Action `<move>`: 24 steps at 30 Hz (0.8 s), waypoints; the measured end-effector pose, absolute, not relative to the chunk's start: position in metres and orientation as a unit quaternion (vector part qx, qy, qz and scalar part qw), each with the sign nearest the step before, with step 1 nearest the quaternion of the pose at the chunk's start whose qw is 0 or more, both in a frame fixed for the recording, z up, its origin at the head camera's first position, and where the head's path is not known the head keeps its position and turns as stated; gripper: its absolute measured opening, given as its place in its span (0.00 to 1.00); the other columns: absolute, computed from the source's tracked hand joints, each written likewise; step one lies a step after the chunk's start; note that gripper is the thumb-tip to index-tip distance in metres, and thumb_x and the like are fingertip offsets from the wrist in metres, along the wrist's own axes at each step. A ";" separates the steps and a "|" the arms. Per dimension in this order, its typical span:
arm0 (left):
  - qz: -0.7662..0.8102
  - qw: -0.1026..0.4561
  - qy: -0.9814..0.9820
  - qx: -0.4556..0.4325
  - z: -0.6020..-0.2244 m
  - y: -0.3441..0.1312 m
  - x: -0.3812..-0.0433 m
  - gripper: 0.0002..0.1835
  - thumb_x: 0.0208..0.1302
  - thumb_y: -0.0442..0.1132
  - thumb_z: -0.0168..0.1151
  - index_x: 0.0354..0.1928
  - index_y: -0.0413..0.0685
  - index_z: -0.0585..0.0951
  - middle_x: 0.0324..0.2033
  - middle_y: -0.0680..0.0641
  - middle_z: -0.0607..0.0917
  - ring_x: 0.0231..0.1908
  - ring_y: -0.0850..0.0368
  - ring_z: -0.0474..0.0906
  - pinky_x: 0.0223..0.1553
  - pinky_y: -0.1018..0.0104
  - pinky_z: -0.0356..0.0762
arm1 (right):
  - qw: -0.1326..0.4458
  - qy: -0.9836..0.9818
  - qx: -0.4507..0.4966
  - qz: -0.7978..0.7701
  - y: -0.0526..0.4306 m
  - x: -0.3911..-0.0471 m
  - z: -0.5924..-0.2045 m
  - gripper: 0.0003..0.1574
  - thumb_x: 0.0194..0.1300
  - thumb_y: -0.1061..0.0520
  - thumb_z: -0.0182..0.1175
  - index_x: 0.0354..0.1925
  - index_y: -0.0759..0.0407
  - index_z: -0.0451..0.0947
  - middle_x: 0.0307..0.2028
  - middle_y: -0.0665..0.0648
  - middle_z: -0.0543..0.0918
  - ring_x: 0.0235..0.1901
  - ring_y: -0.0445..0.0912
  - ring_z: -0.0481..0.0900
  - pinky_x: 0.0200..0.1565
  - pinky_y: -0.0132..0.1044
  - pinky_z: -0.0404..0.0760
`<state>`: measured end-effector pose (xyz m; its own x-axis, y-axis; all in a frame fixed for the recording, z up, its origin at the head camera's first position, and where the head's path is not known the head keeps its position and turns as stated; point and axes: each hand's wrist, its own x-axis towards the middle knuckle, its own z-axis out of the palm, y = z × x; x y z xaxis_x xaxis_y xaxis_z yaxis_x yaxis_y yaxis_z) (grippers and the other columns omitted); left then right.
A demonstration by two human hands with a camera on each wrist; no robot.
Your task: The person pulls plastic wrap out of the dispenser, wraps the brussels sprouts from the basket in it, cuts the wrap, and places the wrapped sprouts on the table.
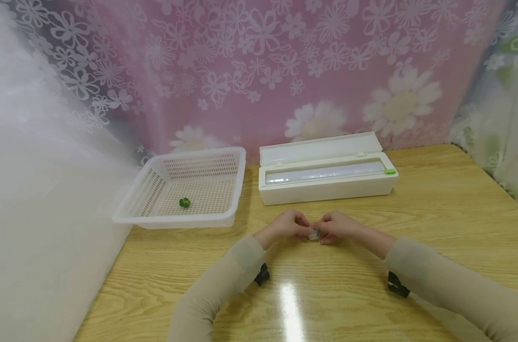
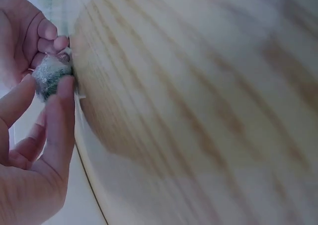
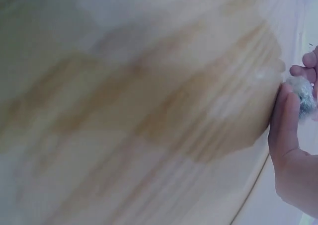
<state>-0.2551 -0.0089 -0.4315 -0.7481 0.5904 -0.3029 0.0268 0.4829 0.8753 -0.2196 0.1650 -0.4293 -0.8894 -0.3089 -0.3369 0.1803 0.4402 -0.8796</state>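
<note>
Between both hands, just above the tabletop, is a small green broccoli floret wrapped in clear cling film (image 1: pixel 313 235). My left hand (image 1: pixel 291 224) pinches it from the left with thumb and fingers. From the right, my right hand (image 1: pixel 337 227) grips its other side with bent fingers. In the left wrist view the crinkled film (image 2: pixel 51 75) shows dark green through it. The right wrist view has the wrapped floret at its right edge, partly behind the fingers (image 3: pixel 288 111).
A white box with its lid raised (image 1: pixel 327 187) holds a roll of cling film (image 1: pixel 327 172) behind the hands; a green slider sits at its right end. At the left, a white slotted basket (image 1: pixel 177 221) contains one broccoli floret (image 1: pixel 184 203). A flowered curtain (image 1: pixel 259 71) hangs behind the wooden table (image 1: pixel 165 285).
</note>
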 end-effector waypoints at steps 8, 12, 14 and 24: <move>0.458 0.290 0.820 0.183 -0.432 -0.008 -0.254 0.07 0.52 0.32 0.63 0.32 0.35 0.79 0.26 0.48 0.81 0.24 0.59 0.79 0.27 0.70 0.77 | 0.229 0.823 -0.016 -0.519 0.159 -0.220 -0.430 0.16 0.62 0.57 0.55 0.35 0.73 0.74 0.27 0.60 0.80 0.22 0.45 0.80 0.28 0.32 0.78; 0.449 0.283 0.828 0.178 -0.431 -0.008 -0.254 0.06 0.52 0.31 0.63 0.31 0.35 0.80 0.25 0.48 0.81 0.25 0.60 0.79 0.27 0.71 0.77 | 0.223 0.830 -0.018 -0.510 0.158 -0.221 -0.429 0.14 0.61 0.59 0.55 0.33 0.73 0.75 0.26 0.60 0.80 0.22 0.45 0.80 0.27 0.31 0.77; 0.448 0.282 0.829 0.179 -0.431 -0.008 -0.254 0.06 0.53 0.31 0.63 0.31 0.34 0.80 0.26 0.48 0.81 0.25 0.60 0.79 0.27 0.71 0.77 | 0.220 0.834 -0.026 -0.506 0.158 -0.222 -0.430 0.14 0.62 0.59 0.55 0.32 0.73 0.75 0.25 0.59 0.80 0.21 0.45 0.80 0.26 0.31 0.77; 0.484 0.281 0.814 0.157 -0.433 -0.013 -0.258 0.08 0.55 0.28 0.59 0.38 0.32 0.77 0.29 0.45 0.79 0.27 0.55 0.79 0.28 0.68 0.78 | 0.199 0.849 -0.157 -0.464 0.173 -0.229 -0.431 0.15 0.63 0.59 0.52 0.41 0.71 0.74 0.32 0.60 0.78 0.31 0.50 0.78 0.31 0.38 0.78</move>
